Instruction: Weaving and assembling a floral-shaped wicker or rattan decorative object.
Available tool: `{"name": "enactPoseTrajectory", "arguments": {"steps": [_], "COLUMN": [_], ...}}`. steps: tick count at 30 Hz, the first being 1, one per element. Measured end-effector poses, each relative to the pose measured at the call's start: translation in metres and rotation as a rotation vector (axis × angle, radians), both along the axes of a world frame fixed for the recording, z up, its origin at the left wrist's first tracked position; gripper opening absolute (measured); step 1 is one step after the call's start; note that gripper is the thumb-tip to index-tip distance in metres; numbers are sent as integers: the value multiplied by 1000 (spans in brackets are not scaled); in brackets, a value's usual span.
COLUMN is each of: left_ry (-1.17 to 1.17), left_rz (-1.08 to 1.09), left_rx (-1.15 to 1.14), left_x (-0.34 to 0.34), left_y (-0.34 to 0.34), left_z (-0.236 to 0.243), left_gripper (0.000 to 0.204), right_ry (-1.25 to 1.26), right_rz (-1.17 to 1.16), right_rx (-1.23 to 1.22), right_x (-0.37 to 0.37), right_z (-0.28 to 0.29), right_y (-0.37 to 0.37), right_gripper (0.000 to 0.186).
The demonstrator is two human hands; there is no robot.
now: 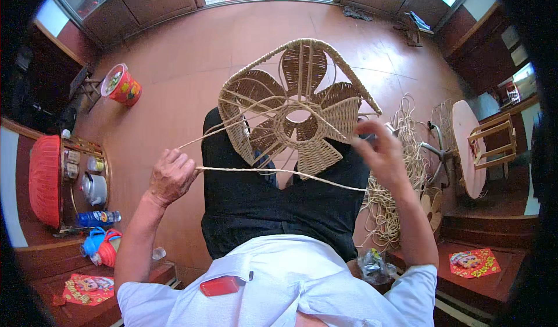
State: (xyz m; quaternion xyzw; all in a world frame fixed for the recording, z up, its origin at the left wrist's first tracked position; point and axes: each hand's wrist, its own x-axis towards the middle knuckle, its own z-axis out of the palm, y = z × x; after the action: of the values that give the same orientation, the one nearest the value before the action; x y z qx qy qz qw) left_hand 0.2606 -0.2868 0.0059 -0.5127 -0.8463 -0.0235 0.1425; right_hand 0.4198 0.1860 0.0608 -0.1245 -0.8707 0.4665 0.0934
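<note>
On my lap rests a half-woven basket [299,103] of tan twisted cord, with petal-shaped panels around a ring-shaped centre and a cord-wrapped rim. My left hand [173,176] is closed in a fist around the cord [279,170], left of the basket. One length runs from that fist up to the weave, and another stretches across my thighs toward the right. My right hand [376,152] is raised at the basket's right edge, its fingers curled and smeared by motion; whether cord lies between them is hidden.
A heap of loose cord [401,181] lies on the floor to my right, beside a round-topped stool [468,149]. To the left stand a red bucket [122,86], a red basket [45,173], a kettle [95,188] and a blue bottle [99,218].
</note>
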Motion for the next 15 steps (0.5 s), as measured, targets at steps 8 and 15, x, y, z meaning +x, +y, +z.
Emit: {"name": "enactPoseTrajectory", "arguments": {"steps": [8, 15], "left_ry": [13, 27], "left_rz": [-8, 18], "left_rx": [12, -1], "left_x": [14, 13], "left_y": [4, -3], "left_z": [6, 5], "left_gripper": [32, 31], "right_ry": [-17, 331], "right_rz": [99, -403], "right_rx": [244, 224], "right_x": [-58, 28], "right_z": [-8, -1], "right_y": [-55, 135], "right_gripper": [28, 24]}}
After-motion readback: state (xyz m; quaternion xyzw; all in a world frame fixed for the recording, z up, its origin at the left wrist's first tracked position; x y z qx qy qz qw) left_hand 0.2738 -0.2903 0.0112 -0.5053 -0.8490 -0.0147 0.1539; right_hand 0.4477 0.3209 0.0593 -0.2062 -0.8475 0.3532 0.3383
